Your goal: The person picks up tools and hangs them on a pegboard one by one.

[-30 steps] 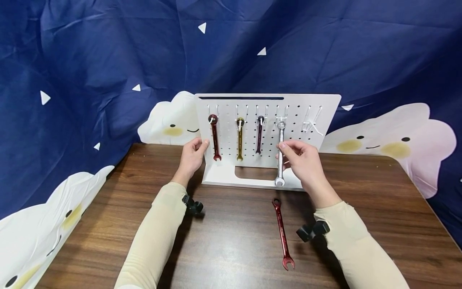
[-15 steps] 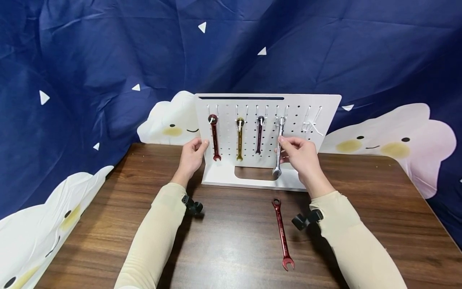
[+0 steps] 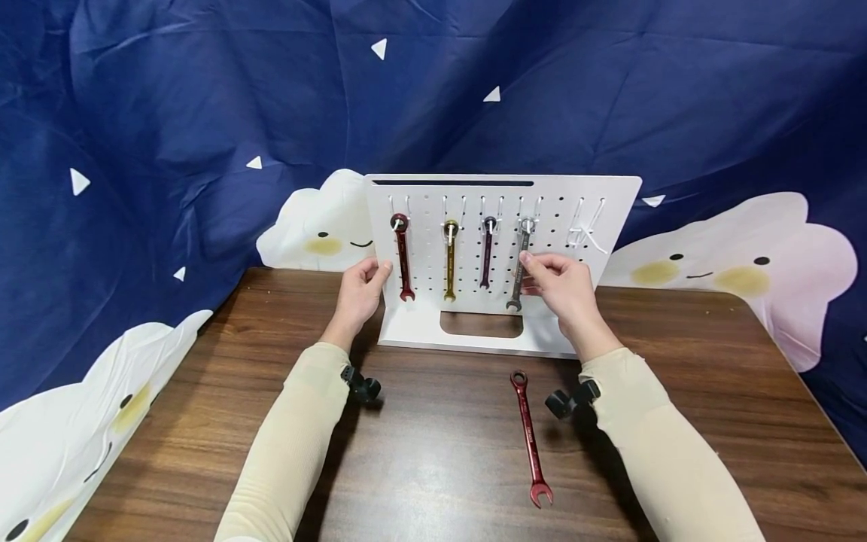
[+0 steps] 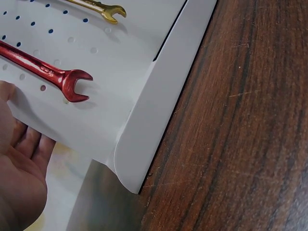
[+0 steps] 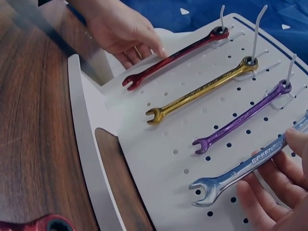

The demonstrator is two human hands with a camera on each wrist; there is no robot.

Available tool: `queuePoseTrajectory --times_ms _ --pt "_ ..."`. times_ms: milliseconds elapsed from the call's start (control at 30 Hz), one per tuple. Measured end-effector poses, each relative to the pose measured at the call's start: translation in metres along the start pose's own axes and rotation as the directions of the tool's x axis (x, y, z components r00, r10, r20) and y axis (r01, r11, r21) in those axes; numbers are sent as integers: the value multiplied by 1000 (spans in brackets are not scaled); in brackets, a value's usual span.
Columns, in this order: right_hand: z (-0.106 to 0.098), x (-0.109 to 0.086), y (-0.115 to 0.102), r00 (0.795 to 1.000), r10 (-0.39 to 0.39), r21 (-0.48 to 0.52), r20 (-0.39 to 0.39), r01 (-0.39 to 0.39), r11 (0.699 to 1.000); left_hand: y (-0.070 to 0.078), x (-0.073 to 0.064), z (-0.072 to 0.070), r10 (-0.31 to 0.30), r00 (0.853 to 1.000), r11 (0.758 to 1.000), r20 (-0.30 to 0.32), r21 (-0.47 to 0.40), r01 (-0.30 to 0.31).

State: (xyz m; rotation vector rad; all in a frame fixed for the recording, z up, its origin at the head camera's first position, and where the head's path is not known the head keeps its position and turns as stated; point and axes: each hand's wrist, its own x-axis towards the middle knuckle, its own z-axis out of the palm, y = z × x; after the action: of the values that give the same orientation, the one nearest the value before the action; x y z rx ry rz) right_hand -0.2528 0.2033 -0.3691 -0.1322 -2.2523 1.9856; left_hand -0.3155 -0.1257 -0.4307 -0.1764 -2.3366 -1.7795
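Note:
My right hand (image 3: pixel 564 290) pinches the shaft of a silver combination wrench (image 3: pixel 520 271) between thumb and fingers. Its ring end is up at a hook on the white pegboard (image 3: pixel 467 309); whether the hook passes through the ring is hard to tell. In the right wrist view the open end of the silver wrench (image 5: pixel 207 188) lies close over the board's holes. My left hand (image 3: pixel 360 295) grips the board's left edge, thumb in front and fingers behind. Beside it hangs a red wrench (image 3: pixel 404 263), then a yellow wrench (image 3: pixel 451 263) and a purple wrench (image 3: pixel 487 256).
A second red wrench (image 3: pixel 530 436) lies on the wooden table (image 3: pixel 433 452) in front of the board. A bare hook (image 3: pixel 588 237) sticks out at the board's right side. Behind stands a blue cloth backdrop (image 3: pixel 433 90) with cloud prints.
The silver wrench has risen, and its lower end has swung left and in toward the board. My right hand has moved slightly up and left with it; the left hand stays put.

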Motion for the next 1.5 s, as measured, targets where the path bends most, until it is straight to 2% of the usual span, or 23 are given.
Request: queuePoseTrajectory --times_ms 233,367,500,667,833,1000,1500 --pt "-4 3 4 1000 -10 -32 -11 10 999 0 -2 1 1 1000 1000 1 8 -1" --pt "-9 1 6 999 -47 -92 -26 45 995 1 -1 1 -2 1000 1000 2 6 2" --pt "-15 -2 7 995 -98 -187 -20 92 978 1 0 1 -6 1000 1000 -2 3 6" --pt "-24 -10 7 990 -138 -253 3 134 958 1 0 0 -4 1000 1000 -2 6 4" --pt "-30 -22 6 983 -179 -238 42 184 954 1 -1 0 18 1000 1000 -12 -7 -18" --pt "-34 -35 7 979 -186 -230 84 201 952 0 0 1 45 999 999 -22 -15 -45" --pt "-40 -68 14 985 -93 -191 142 119 974 -1 0 -1 41 999 999 -15 -12 -42"
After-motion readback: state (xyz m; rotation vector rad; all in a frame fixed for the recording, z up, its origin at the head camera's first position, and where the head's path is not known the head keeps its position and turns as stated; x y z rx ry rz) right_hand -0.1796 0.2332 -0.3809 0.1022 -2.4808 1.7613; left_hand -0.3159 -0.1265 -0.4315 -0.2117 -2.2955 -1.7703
